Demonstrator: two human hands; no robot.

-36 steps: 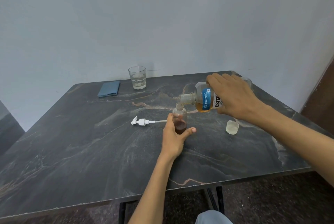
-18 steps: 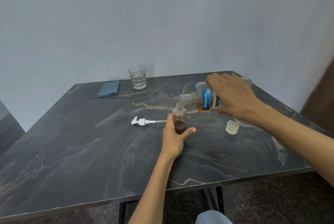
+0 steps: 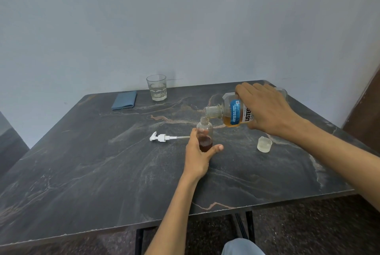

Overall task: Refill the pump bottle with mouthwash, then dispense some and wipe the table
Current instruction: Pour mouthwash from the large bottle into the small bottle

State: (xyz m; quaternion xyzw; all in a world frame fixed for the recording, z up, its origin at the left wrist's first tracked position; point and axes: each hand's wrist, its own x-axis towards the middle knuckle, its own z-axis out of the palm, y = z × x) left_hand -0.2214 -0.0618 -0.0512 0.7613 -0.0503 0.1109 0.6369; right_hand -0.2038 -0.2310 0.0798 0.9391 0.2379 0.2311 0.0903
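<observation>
A small clear pump bottle [image 3: 204,131] stands upright and uncapped on the dark marble table [image 3: 102,168], its lower part holding dark amber liquid. My left hand [image 3: 198,155] grips it around the base. My right hand [image 3: 265,108] holds the mouthwash bottle [image 3: 230,112] tipped on its side, its open neck right over the small bottle's mouth. Amber mouthwash lies along its lower side. The white pump head [image 3: 161,137] with its tube lies flat to the left of the small bottle.
The mouthwash cap [image 3: 264,144] sits open side up to the right. A folded blue cloth [image 3: 125,100] and a glass [image 3: 156,87] with some water stand at the back near the wall. The table's front edge is close to me.
</observation>
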